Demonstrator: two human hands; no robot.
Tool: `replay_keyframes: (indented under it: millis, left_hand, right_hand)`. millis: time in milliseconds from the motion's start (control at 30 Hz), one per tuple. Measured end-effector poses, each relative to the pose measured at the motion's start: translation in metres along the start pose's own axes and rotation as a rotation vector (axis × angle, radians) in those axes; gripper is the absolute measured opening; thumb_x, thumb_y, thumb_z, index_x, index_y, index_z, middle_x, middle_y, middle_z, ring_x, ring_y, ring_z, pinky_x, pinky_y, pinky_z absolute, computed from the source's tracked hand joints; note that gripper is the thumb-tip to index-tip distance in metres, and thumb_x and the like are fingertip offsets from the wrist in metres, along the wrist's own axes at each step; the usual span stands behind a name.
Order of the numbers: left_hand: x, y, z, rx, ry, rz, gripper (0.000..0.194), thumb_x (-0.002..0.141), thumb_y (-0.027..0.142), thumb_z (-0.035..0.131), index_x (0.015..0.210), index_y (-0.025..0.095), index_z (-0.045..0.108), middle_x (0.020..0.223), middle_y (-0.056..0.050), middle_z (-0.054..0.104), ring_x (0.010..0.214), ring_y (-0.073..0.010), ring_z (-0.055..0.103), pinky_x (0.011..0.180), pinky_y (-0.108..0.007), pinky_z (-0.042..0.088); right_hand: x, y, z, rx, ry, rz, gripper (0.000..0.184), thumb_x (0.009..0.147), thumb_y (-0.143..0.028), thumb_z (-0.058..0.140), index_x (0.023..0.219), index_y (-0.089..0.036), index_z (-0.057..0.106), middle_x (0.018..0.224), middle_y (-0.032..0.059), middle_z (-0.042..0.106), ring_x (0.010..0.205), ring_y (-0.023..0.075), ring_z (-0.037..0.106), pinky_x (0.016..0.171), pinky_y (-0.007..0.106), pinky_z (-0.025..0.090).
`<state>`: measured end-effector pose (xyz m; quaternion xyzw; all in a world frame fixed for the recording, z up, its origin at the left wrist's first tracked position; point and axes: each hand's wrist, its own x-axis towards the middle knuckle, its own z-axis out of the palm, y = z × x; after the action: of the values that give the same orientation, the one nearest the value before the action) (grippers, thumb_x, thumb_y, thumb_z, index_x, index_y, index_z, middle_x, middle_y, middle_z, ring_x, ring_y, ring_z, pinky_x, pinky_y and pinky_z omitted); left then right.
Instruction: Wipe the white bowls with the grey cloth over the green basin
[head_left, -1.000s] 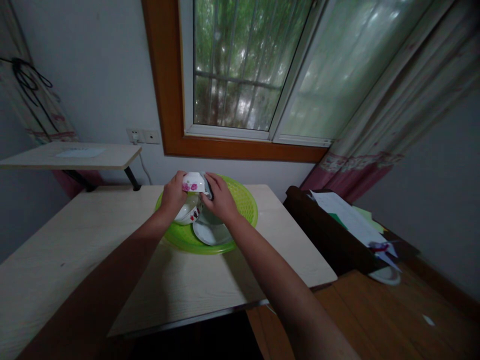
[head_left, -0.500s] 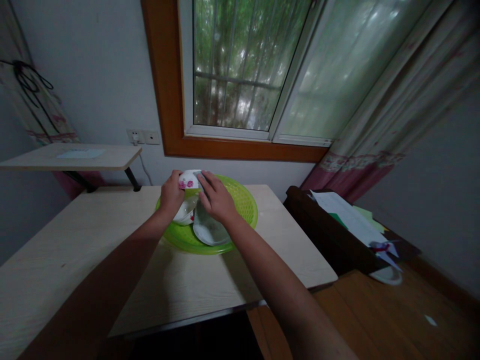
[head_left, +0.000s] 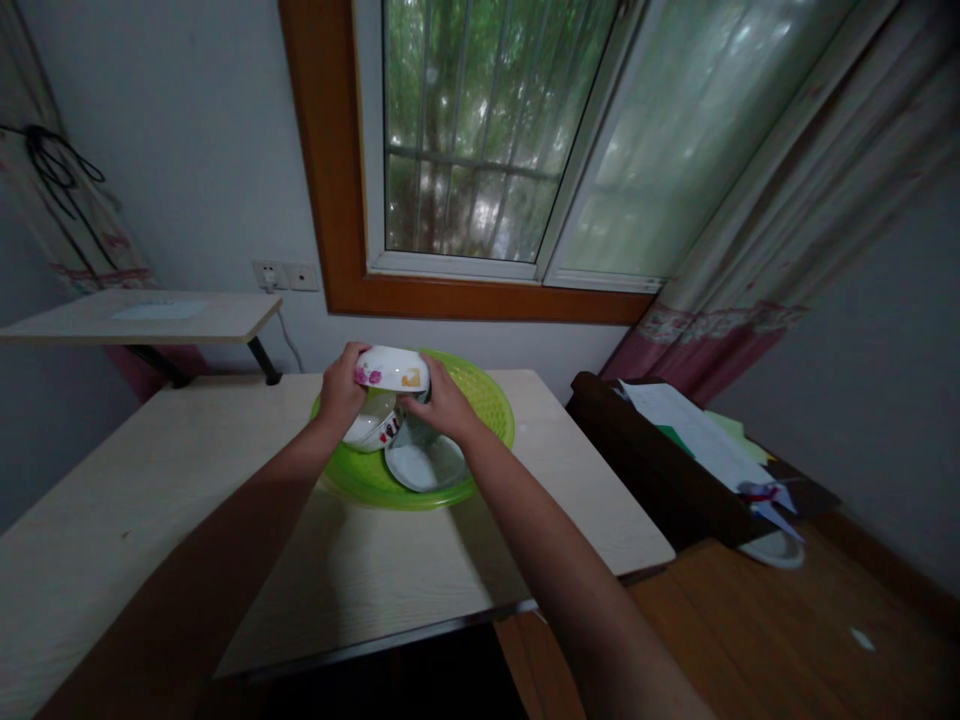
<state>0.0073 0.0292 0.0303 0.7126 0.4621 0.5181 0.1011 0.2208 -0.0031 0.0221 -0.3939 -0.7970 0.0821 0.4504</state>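
Note:
A white bowl (head_left: 391, 370) with pink flowers and a yellow mark on its side is held tilted above a green plastic basket (head_left: 360, 492). My left hand (head_left: 345, 388) is closed on the bowl's left edge. On the right edge, my right hand (head_left: 448, 402) grips the bowl, thumb below and fingers mostly hidden behind it. A small greyish patch shows by that thumb, too unclear to name. Beneath, inside the basket, are a second white bowl (head_left: 367, 432) with red and dark marks and a pale plate (head_left: 424, 465).
The basket stands on a light wooden table (head_left: 390, 570) near the wall. A raised shelf (head_left: 217, 315) on black legs is at the left. To the right, papers (head_left: 690, 435) lie on a dark brown piece of furniture (head_left: 652, 470). A window (head_left: 495, 130) is ahead.
My right hand has moved from lying over the bowl's top to its right edge. The bowl's side has turned, showing the yellow mark. My left hand keeps its hold.

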Motion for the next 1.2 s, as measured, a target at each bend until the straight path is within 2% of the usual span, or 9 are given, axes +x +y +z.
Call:
replay_keyframes:
  millis: [100, 233, 500, 600, 733, 900, 1100, 1200]
  left_hand:
    - [0.000, -0.002, 0.001, -0.033, 0.015, 0.055, 0.039, 0.074, 0.021, 0.056, 0.113, 0.019, 0.059, 0.103, -0.005, 0.071, 0.093, -0.0218, 0.066, 0.081, -0.032, 0.051]
    - [-0.001, -0.001, 0.000, -0.090, -0.016, 0.054, 0.036, 0.075, 0.026, 0.056, 0.111, 0.021, 0.058, 0.101, -0.002, 0.071, 0.091, -0.0192, 0.065, 0.080, -0.028, 0.051]
    - [0.000, 0.000, 0.003, -0.081, -0.083, 0.019, 0.039, 0.073, 0.029, 0.060, 0.111, 0.021, 0.059, 0.101, -0.004, 0.073, 0.087, -0.0192, 0.066, 0.078, -0.029, 0.051]
    - [0.000, -0.001, 0.007, -0.013, -0.113, 0.036, 0.040, 0.073, 0.028, 0.063, 0.112, 0.021, 0.059, 0.101, -0.005, 0.073, 0.087, -0.0201, 0.066, 0.078, -0.030, 0.051]
    - [-0.001, 0.002, 0.008, 0.123, -0.112, 0.096, 0.040, 0.075, 0.026, 0.062, 0.115, 0.020, 0.060, 0.107, -0.007, 0.072, 0.098, -0.0238, 0.067, 0.086, -0.034, 0.052]
    - [-0.005, 0.014, 0.008, 0.313, -0.089, 0.148, 0.044, 0.077, 0.014, 0.055, 0.121, 0.020, 0.059, 0.121, -0.010, 0.066, 0.110, -0.0247, 0.065, 0.093, -0.034, 0.052]
    - [-0.011, 0.024, 0.012, 0.536, -0.220, 0.162, 0.048, 0.082, 0.022, 0.058, 0.130, 0.018, 0.053, 0.129, -0.015, 0.062, 0.112, -0.0297, 0.065, 0.092, -0.038, 0.053]
    - [-0.011, 0.024, 0.013, 0.573, -0.237, 0.125, 0.042, 0.086, 0.021, 0.054, 0.128, 0.016, 0.054, 0.127, -0.017, 0.063, 0.110, -0.0307, 0.066, 0.091, -0.039, 0.053]
  right_hand:
    - [-0.001, 0.006, 0.002, -0.008, -0.010, -0.008, 0.075, 0.084, -0.023, 0.066, 0.151, -0.009, 0.036, 0.148, 0.0207, 0.051, 0.139, 0.0286, 0.049, 0.120, 0.045, 0.037]
    - [-0.001, 0.011, 0.004, -0.034, -0.035, 0.029, 0.066, 0.083, -0.013, 0.057, 0.147, -0.012, 0.041, 0.146, 0.0196, 0.056, 0.134, 0.0278, 0.055, 0.117, 0.049, 0.042]
    - [-0.001, 0.006, 0.001, -0.032, 0.022, 0.182, 0.058, 0.080, -0.006, 0.053, 0.137, -0.016, 0.055, 0.129, 0.0130, 0.070, 0.117, 0.0273, 0.067, 0.106, 0.045, 0.051]
    - [0.000, 0.004, -0.002, -0.060, 0.062, 0.239, 0.055, 0.081, -0.006, 0.051, 0.134, -0.017, 0.058, 0.124, 0.0113, 0.073, 0.113, 0.0265, 0.068, 0.102, 0.042, 0.053]
    - [0.001, -0.002, -0.005, -0.158, 0.074, 0.331, 0.052, 0.083, -0.008, 0.047, 0.133, -0.017, 0.058, 0.120, 0.0104, 0.074, 0.111, 0.0260, 0.069, 0.100, 0.039, 0.053]
    - [0.001, -0.011, -0.009, -0.300, 0.058, 0.404, 0.043, 0.093, -0.015, 0.043, 0.133, -0.017, 0.056, 0.125, 0.0123, 0.072, 0.113, 0.0258, 0.068, 0.099, 0.037, 0.052]
    - [0.002, -0.023, -0.014, -0.449, -0.024, 0.464, 0.034, 0.100, -0.021, 0.040, 0.130, -0.015, 0.055, 0.118, 0.0150, 0.072, 0.106, 0.0266, 0.070, 0.095, 0.038, 0.053]
    - [0.004, -0.029, -0.013, -0.518, -0.058, 0.459, 0.035, 0.102, -0.020, 0.038, 0.132, -0.015, 0.053, 0.117, 0.0165, 0.072, 0.102, 0.0272, 0.071, 0.091, 0.039, 0.054]
